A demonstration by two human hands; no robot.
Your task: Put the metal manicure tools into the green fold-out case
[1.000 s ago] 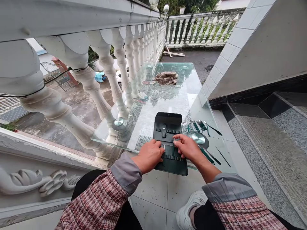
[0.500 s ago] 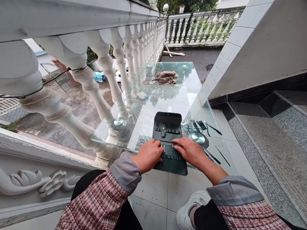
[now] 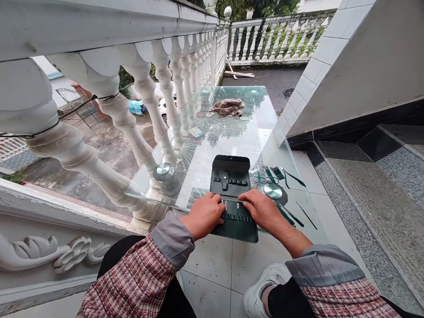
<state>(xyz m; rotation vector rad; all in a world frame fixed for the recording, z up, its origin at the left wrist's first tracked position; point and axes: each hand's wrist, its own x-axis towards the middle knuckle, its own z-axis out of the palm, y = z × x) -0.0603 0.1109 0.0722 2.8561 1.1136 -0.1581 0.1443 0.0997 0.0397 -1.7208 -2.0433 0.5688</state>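
A black manicure case (image 3: 230,187) lies unfolded at the near edge of the glass table, its front part overhanging. Elastic loops cross both halves, and two thin tools (image 3: 237,208) stick up from the lower row. My left hand (image 3: 206,214) is closed around the case's left edge, thumb over the front. At the right edge, my right hand (image 3: 261,210) grips the case with bent fingers; its fingertips are partly hidden. To the right lie small green-handled scissors (image 3: 260,178), nail clippers (image 3: 277,172), cuticle nippers (image 3: 294,177) and several slim tools (image 3: 294,216).
The glass table (image 3: 232,141) carries a crumpled brown cloth (image 3: 228,107) and a small blue-and-white box (image 3: 196,132). A white balustrade (image 3: 142,88) runs along the left. Stone steps (image 3: 371,194) rise on the right.
My right fingers have shifted slightly right and back from the lower loops, so a thin tool there now shows. The left hand keeps its hold.
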